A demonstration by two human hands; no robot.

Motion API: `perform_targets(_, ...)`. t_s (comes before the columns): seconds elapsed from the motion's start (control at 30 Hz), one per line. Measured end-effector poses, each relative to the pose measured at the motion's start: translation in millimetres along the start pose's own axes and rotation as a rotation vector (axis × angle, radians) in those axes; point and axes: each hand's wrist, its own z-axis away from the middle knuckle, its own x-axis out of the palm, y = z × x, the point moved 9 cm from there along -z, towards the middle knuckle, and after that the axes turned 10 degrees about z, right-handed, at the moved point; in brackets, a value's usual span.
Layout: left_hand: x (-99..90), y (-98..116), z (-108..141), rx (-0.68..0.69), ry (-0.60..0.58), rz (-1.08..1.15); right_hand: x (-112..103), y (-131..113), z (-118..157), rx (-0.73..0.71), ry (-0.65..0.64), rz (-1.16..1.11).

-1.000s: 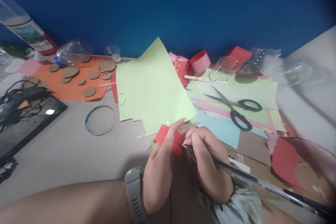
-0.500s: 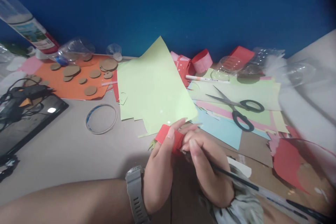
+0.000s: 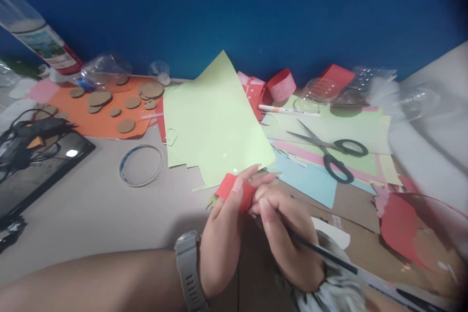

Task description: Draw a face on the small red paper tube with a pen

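My left hand (image 3: 224, 226), with a grey watch (image 3: 190, 270) on its wrist, is closed around a small folded piece of red paper (image 3: 236, 192). Jagged green paper (image 3: 211, 202) sticks out of the red paper's left end. My right hand (image 3: 288, 231) meets it at the right end, thumb and fingers pinched together. From under that hand a long thin dark rod (image 3: 325, 253) runs to the lower right, and its tip is hidden by my fingers. Just beyond both hands lies a large light green sheet (image 3: 215, 122).
Black-handled scissors (image 3: 329, 148) lie spread on coloured paper at the right, near a marker (image 3: 288, 110). To the left are a tape ring (image 3: 141, 165), cardboard discs (image 3: 99, 98) on an orange sheet (image 3: 82, 124), and a dark device with cables (image 3: 44, 170). A blue wall (image 3: 234, 9) stands behind.
My right hand has shifted slightly left, with the rod's far end moving a little downward. My left hand and the red paper stay almost where they were.
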Motion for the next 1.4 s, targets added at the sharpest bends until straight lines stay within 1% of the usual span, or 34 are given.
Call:
perform_targets(0.07,-0.7,0.9,0.0,0.009,0.010,-0.033,1.9,-2.3,-1.5,-0.014,-0.037,0.010)
perform_targets(0.2,-0.4,0.0,-0.2,-0.001,0.002,-0.001,-6.5,0.7,-1.6,0.025,0.050,-0.017)
perform_targets(0.23,-0.5,0.3,-0.2,0.002,0.000,0.000,-6.9,0.4,-1.3,0.021,0.054,-0.019)
perform_targets(0.33,-1.6,1.3,-0.2,0.002,0.011,-0.052,-1.5,-3.5,-1.1,-0.019,-0.011,0.003)
perform_targets(0.4,-1.6,2.1,-0.1,0.002,0.020,-0.067,-0.1,-3.8,-1.4,-0.022,-0.024,-0.007)
perform_targets(0.53,0.5,2.6,0.5,0.003,0.013,-0.016,-6.5,-0.4,-2.7,0.023,0.057,-0.034)
perform_targets(0.57,0.2,2.4,0.8,0.002,0.014,-0.022,-5.8,-1.1,-3.0,0.021,0.047,-0.018)
perform_targets(0.67,-1.4,2.1,1.6,0.002,0.024,-0.082,0.1,-5.3,-2.7,-0.020,-0.035,0.048)
perform_targets(0.7,-1.8,2.0,1.7,0.001,0.027,-0.090,0.4,-5.5,-2.1,-0.025,-0.041,0.056)
perform_targets(0.83,0.4,2.1,0.5,-0.003,0.007,-0.041,-6.3,0.2,-0.4,0.025,0.040,0.011)
perform_targets(0.87,0.8,2.3,0.2,-0.003,0.005,-0.040,-6.4,0.3,-0.4,0.026,0.042,0.011)
perform_targets(1.0,-2.0,3.6,1.0,0.002,0.034,-0.087,0.9,-5.5,-2.3,-0.026,-0.040,0.044)
perform_targets(1.13,-1.6,2.8,2.0,0.001,0.028,-0.050,-4.2,-2.2,-3.5,0.024,0.005,0.033)
perform_targets(1.27,-1.6,1.9,1.1,0.011,0.017,-0.098,0.8,-4.0,-0.7,-0.026,-0.050,0.049)
perform_targets(1.33,-2.9,0.3,0.7,0.010,0.027,-0.062,-1.6,3.1,2.2,0.020,0.001,-0.005)
perform_targets(1.4,-6.2,-1.4,0.6,0.003,0.060,-0.029,-4.8,14.6,6.0,0.108,0.075,-0.079)
